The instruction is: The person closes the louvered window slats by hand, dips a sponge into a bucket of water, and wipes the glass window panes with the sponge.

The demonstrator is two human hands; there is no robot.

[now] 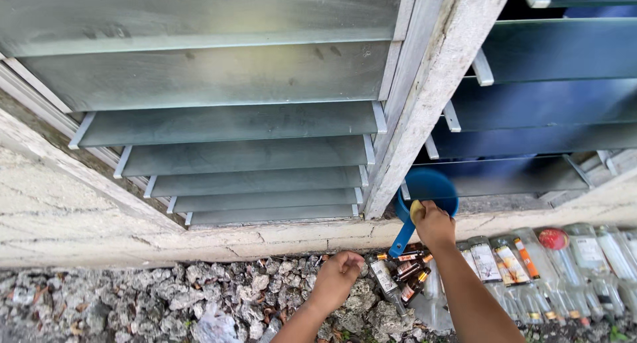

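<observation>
Blue dipper (pixel 428 192) and yellow sponge (pixel 416 210) gripped by right hand (pixel 434 225), left hand (pixel 338 276) fisted over rubble (pixel 199 296)

Right hand (pixel 434 225) on blue dipper (pixel 424 196)

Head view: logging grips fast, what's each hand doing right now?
Left hand: closed in a fist, contents cannot be told.
Right hand: closed, holding blue dipper.
</observation>
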